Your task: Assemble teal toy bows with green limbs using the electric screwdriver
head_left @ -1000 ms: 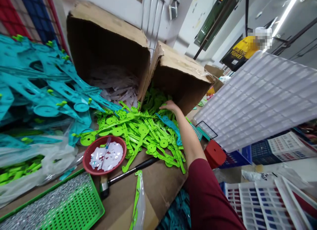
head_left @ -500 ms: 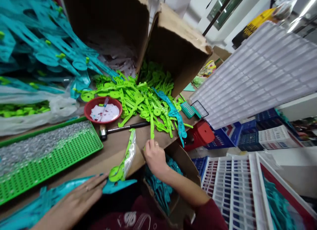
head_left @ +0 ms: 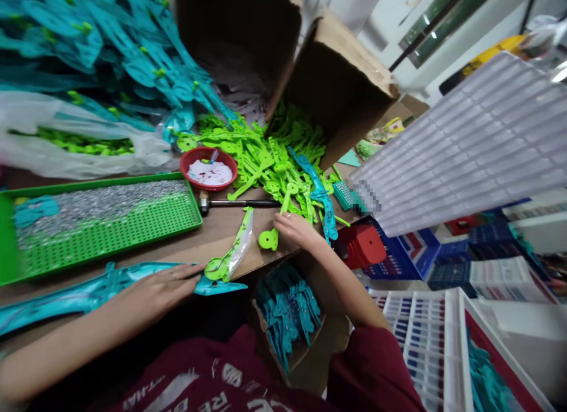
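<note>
My left hand (head_left: 170, 285) lies with outstretched fingers on a long teal plastic part (head_left: 95, 291) along the table's front edge. Beyond its fingertips, a lime-green curved part (head_left: 217, 269) with a disc end and a clear plastic strip rests on the teal part's tip. Fingers closed, my right hand (head_left: 295, 229) grips a lime-green plastic strip (head_left: 269, 239) with a rounded end, partly hidden by the fingers. Just past that hand is the heap of loose lime-green strips (head_left: 252, 158), with one teal part (head_left: 315, 187) lying across its right side.
A green perforated tray (head_left: 133, 237) of small silvery pieces, a hammer (head_left: 241, 204) and a red bowl (head_left: 209, 184) stand on the table. Cardboard boxes (head_left: 349, 57) rise behind. Below the edge, another box holds teal parts (head_left: 287, 311). A red stool (head_left: 365, 246) and white crates (head_left: 416, 341) are at right.
My right hand has drawn a lime-green strip from the heap's near edge, turning it with a rounded end towards me. My left hand stays on the teal part. The view has shifted.
</note>
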The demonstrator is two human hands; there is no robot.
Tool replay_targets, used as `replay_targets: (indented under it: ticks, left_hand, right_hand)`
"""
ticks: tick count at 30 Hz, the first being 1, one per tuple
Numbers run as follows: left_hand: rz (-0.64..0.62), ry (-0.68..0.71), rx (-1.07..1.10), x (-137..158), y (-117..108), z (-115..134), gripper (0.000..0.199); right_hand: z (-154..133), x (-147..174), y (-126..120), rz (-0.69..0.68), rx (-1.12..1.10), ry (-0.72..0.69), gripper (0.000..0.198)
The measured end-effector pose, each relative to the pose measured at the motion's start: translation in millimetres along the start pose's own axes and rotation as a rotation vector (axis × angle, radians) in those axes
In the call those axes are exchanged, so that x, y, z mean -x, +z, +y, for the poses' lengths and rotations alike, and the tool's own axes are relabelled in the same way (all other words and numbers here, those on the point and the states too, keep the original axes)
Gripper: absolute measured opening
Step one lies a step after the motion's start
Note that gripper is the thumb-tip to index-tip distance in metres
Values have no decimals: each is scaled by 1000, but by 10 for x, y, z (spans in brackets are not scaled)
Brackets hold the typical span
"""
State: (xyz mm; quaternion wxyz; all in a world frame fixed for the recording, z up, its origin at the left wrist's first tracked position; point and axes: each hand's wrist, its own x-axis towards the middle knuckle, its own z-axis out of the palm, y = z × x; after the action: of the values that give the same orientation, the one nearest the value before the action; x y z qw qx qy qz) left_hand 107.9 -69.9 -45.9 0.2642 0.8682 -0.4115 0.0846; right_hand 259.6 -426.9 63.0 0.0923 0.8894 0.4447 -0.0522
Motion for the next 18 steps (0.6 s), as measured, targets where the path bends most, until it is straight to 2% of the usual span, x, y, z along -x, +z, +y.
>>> replay_targets:
  ticks: [3,5,8,11,15,18]
  left_hand:
    - [-28,-28,-30,1,-14,38,39]
    - [-23,-37,-63,5,-35,61,40]
    - [5,-40,-76,10,-65,99,43]
    - [30,-33,-75,5,-72,135,45]
    - [75,-65,-64,-36,-72,186,43]
    - [120,-87,-18,-86,-107,209,36]
  right_hand:
    - [-102,66,-89,57,27,-26,32]
    - [-207,154,-77,43,4,-14,33]
    - [-336,225,50,-42,-60,93,35]
    - [-399,200,161,-58,-94,183,45]
    - [-516,158,170,-43,-357,222,59]
    - [-633,144,186,-21,-522,292,61]
